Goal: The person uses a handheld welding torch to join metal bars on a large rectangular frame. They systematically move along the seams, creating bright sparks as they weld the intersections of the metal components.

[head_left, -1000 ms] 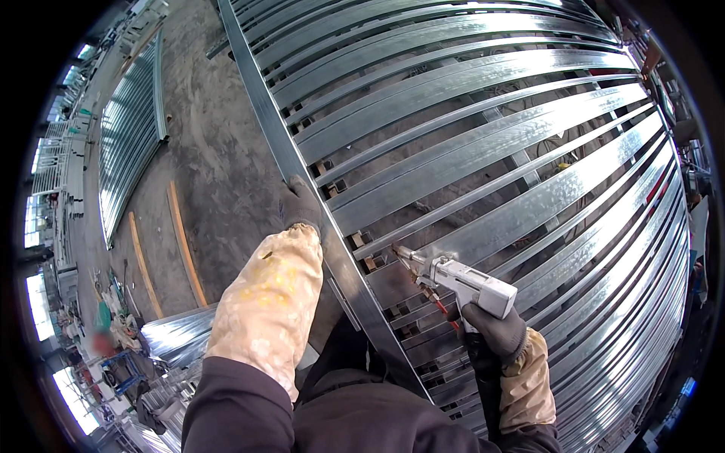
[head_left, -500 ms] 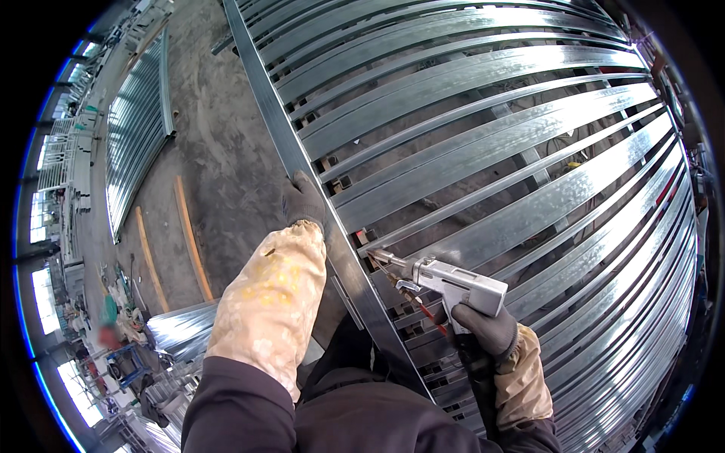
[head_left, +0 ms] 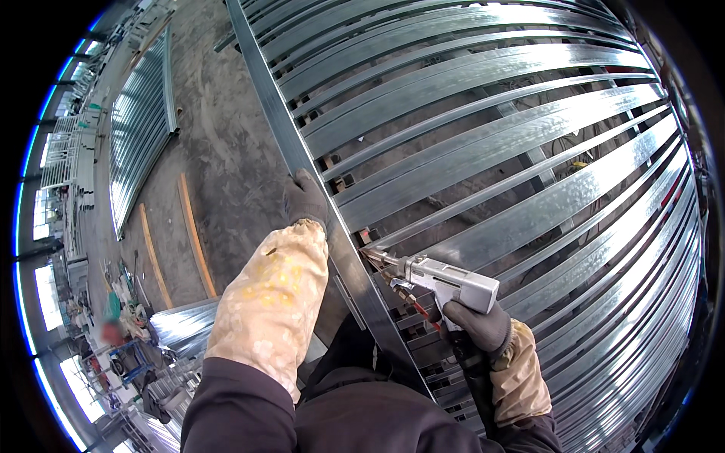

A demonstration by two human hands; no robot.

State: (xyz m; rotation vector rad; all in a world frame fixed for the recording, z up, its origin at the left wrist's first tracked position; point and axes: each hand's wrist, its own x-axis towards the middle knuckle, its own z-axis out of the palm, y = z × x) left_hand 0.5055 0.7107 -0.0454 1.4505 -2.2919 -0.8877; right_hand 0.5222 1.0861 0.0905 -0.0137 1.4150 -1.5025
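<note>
My gloved right hand (head_left: 483, 325) is wrapped round the grip of a silver handheld welding gun (head_left: 453, 281), from which a thick black cable runs down past my sleeve. The gun's copper-coloured nozzle points left at the spot where a narrow crossbar (head_left: 430, 224) meets a long galvanized steel side rail (head_left: 266, 98). My left hand (head_left: 306, 198), in a dark glove, grips this rail a little farther along, its fingers partly hidden. Beside the nozzle, a thin wire feed with a red part (head_left: 421, 308) hangs under the gun. Tan protective sleeves cover both forearms.
Many parallel steel bars (head_left: 483, 124) spread to the right, with gaps between them and supports below. On the concrete floor at left lie another barred panel (head_left: 143, 128) and two wooden strips (head_left: 195, 238). Tools and clutter (head_left: 128, 340) stand at lower left.
The welding gun and my right hand have shifted slightly left, the nozzle staying by the same joint. My left hand keeps its place on the rail. The view has moved a little.
</note>
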